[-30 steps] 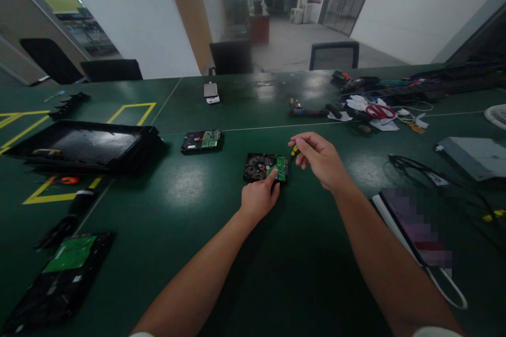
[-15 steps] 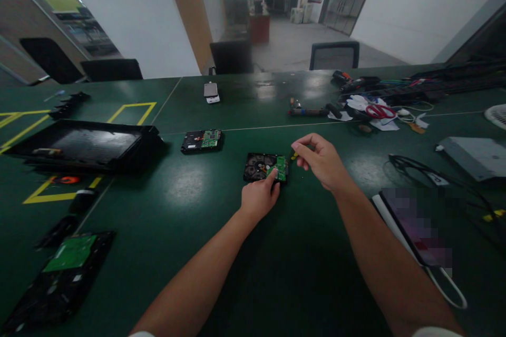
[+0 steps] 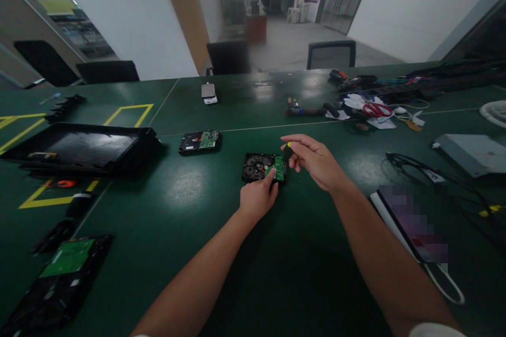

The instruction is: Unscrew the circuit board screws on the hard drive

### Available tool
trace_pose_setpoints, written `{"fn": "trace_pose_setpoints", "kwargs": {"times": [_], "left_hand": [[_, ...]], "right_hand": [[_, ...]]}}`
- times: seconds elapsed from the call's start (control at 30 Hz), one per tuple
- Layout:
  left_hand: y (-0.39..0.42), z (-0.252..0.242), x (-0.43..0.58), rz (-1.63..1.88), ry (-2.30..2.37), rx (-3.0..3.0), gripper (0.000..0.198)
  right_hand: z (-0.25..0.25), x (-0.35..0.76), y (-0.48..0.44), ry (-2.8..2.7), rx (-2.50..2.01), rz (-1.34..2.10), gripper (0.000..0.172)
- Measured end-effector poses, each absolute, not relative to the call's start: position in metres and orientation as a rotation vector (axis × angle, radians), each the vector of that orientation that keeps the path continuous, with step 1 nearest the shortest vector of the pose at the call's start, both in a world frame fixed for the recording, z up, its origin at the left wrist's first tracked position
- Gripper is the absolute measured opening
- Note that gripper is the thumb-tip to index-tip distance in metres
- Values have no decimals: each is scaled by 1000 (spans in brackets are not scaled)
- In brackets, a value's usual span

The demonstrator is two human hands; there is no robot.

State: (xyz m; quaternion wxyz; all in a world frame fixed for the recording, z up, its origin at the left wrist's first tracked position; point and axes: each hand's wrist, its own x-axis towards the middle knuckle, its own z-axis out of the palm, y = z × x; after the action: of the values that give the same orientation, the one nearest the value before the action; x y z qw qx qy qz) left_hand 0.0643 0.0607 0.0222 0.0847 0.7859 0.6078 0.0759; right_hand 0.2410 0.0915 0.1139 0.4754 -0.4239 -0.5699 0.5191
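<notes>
A hard drive (image 3: 256, 166) lies circuit-board side up on the green table, its green board toward the right end. My left hand (image 3: 258, 199) steadies it from the near side, with the index finger pressed on the board and the other fingers curled at the edge. Pinched in my right hand (image 3: 311, 160) is a small screwdriver (image 3: 288, 152) with a dark handle and a yellow top. It stands roughly upright over the board's right part. I cannot make out its tip or whether it touches a screw.
A second hard drive (image 3: 200, 141) lies to the left, and a larger one (image 3: 59, 279) at the near left. A black tray-like casing (image 3: 83, 147) stands farther left. On the right are a phone (image 3: 411, 221), cables (image 3: 415, 168), a grey metal box (image 3: 474, 152) and white gloves (image 3: 356, 102).
My right hand has turned and moved slightly left, bringing the screwdriver from beside the drive to over its board. My left hand keeps its place on the drive.
</notes>
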Motion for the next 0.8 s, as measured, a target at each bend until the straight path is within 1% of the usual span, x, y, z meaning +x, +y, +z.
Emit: {"fn": "trace_pose_setpoints", "kwargs": {"times": [0.13,0.27,0.33,0.47,0.67,0.8], "left_hand": [[61,22,64,211,1816,2348,54],[61,23,65,185,1821,2339,55],[61,23,65,182,1818,2339,55],[61,23,64,194,1815,2342,55],[61,23,65,209,1803,2348,55],[61,24,65,188,1805,2342,56]], "right_hand": [[114,244,92,-1470,-1125,1095,26],[112,248,93,-1418,-1213,1016,26],[111,248,93,-1395,-1231,1030,26],[114,247,92,-1417,-1155,1137,19],[115,243,92,-1436,-1084,1231,27],[113,243,93,-1391,-1028,1288,28]]}}
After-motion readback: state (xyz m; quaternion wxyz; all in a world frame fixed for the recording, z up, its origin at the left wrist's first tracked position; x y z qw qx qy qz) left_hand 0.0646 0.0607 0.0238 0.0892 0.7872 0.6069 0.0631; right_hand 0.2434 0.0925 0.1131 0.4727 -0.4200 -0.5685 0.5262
